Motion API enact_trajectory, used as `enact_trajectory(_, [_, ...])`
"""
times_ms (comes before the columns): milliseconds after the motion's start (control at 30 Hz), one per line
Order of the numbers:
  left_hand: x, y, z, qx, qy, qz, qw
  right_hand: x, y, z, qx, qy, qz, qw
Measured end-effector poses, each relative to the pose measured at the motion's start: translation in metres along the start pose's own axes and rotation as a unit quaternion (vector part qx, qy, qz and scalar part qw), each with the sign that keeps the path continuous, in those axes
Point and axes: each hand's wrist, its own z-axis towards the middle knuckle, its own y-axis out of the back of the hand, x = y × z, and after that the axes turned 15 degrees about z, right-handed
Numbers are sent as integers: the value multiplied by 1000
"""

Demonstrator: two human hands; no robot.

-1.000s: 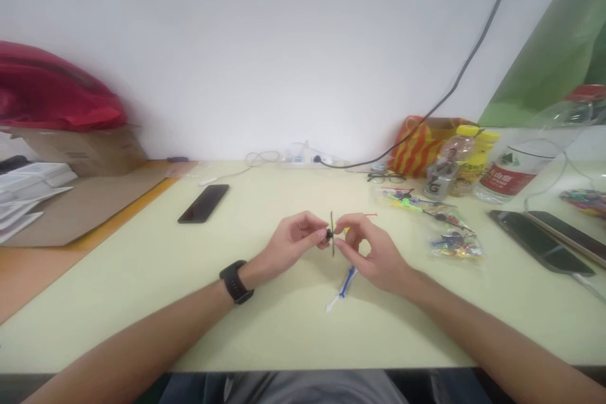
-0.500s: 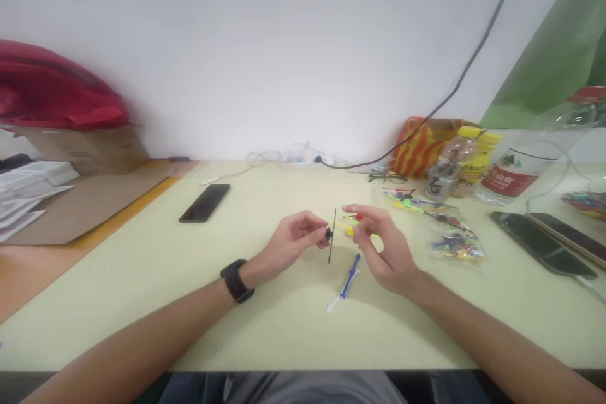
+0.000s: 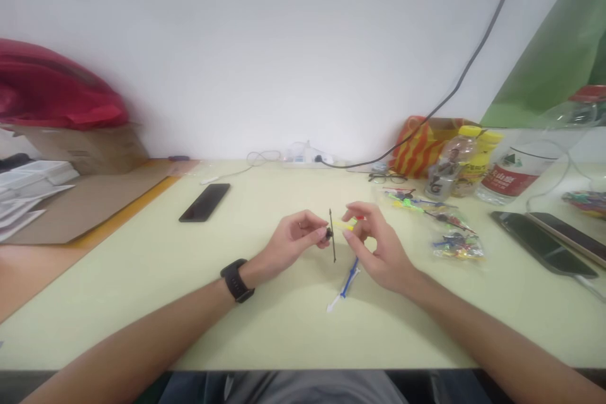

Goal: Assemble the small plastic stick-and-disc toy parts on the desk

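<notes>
Fingers (image 3: 315, 238) of the left hand (image 3: 291, 241) pinch a small black piece (image 3: 329, 233) above the tabletop (image 3: 265, 334), maybe so the thin dark bar (image 3: 333, 249) beside it can stick out freely. The right hand (image 3: 381, 249) has its thumb and pointing finger a little apart, near the bar, and seems to hold nothing. A blue stick (image 3: 349, 281) and a white stick (image 3: 332, 306) lie crossed below, close enough to grab easily.

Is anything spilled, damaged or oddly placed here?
Nothing looks spilled or plainly damaged. The large red-capped bottle appears tilted rightward, possibly lens distortion; the thin dark piece pinched by the left hand is too small to inspect.
</notes>
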Motion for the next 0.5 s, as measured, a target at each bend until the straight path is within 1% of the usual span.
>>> enact_trajectory(100, [0,0,0,5,5,2,1000,1,-2,-2,-21,78,-16,997])
enact_trajectory(200, [1,0,1,6,17,9,1000,1,-1,-4,9,124,-33,992])
enact_trajectory(267, [1,0,1,3,25,17,1000,2,0,-4,32,128,-47,990])
enact_trajectory(300, [2,0,1,2,27,19,999,3,1,-4,38,113,-60,991])
enact_trajectory(333, [2,0,2,1,27,20,999,3,2,-3,47,83,-75,993])
enact_trajectory(433, [2,0,2,-3,23,14,1000,4,6,1,92,-56,-107,988])
enact_trajectory(467, [2,0,2,-4,23,12,1000,4,7,3,101,-89,-102,986])
enact_trajectory(500, [1,0,2,-4,23,11,1000,4,7,4,100,-105,-89,985])
